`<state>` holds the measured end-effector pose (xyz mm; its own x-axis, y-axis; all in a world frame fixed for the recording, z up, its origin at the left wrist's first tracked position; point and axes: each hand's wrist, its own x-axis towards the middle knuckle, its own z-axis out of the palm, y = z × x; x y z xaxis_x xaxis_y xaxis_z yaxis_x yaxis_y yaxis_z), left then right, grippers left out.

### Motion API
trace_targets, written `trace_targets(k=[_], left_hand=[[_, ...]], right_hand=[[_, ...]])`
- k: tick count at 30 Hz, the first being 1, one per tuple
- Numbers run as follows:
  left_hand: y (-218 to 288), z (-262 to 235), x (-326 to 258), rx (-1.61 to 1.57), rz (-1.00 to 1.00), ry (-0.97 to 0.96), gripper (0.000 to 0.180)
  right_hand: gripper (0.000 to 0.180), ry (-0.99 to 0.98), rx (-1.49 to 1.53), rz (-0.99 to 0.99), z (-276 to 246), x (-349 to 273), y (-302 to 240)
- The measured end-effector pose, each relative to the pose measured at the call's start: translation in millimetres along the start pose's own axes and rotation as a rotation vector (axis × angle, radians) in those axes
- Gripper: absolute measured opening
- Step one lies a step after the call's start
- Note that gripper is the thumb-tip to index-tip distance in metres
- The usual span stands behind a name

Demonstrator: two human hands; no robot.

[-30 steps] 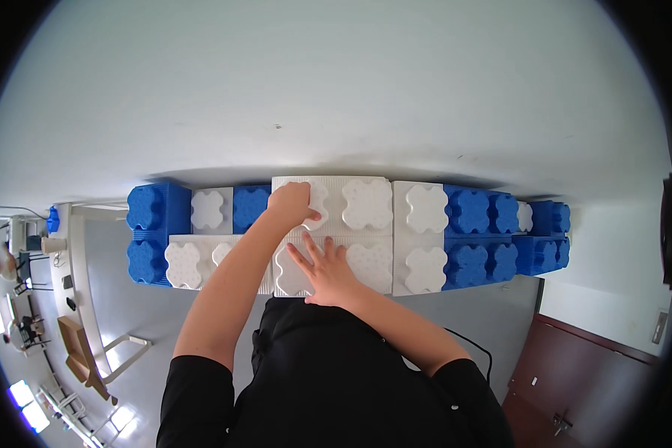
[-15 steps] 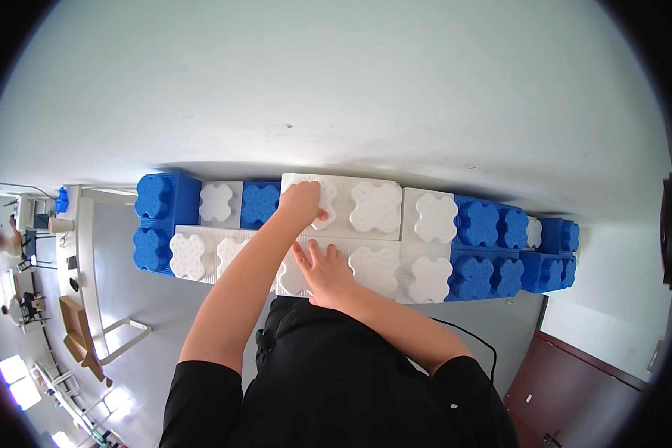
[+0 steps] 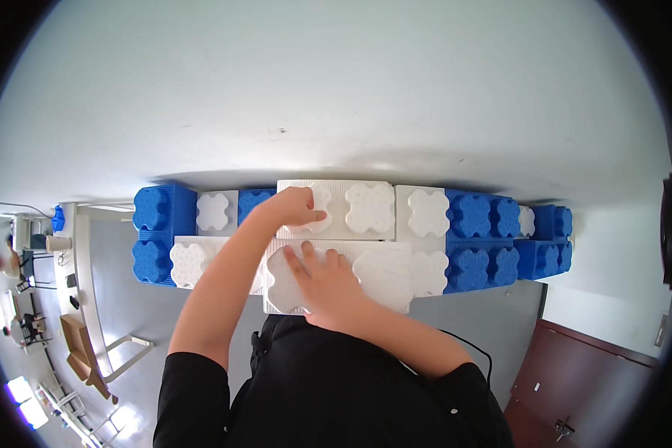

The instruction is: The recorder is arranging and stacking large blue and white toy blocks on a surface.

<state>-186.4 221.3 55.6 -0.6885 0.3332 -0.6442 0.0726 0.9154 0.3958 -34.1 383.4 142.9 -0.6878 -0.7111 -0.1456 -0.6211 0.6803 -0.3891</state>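
Front blk (image 3: 384,285), white: ctr of frame. R hand (image 3: 328,285) holds it, fingers spread on top, thumb at near edge. L hand (image 3: 295,207) half-curled over rear blk (image 3: 370,207), white; grip: can't tell. Blue blks (image 3: 470,215) mid-R, also mid-L.

A smooth grey floor (image 3: 157,306) stretches out below, shiny where daylight catches it. Above it, along the pale wall (image 3: 336,89), runs a long row of blue and white studded building blocks (image 3: 470,261), its foot hidden from me. Off to the left, a white tubular frame (image 3: 131,363) appears to rest on the floor.
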Motion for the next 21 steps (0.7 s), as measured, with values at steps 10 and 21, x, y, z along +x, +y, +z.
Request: trace_targets(k=[10,21], left_hand=[[44,5,-224,-0.051,0.568,0.404,0.130],[-22,-28,-304,0.101,0.427,0.652,0.121]], right_hand=[[0.119,0.165,0.226,0.099,-52,-47,-26],[0.105,0.271,0.079,-0.154,-73,9,-103]])
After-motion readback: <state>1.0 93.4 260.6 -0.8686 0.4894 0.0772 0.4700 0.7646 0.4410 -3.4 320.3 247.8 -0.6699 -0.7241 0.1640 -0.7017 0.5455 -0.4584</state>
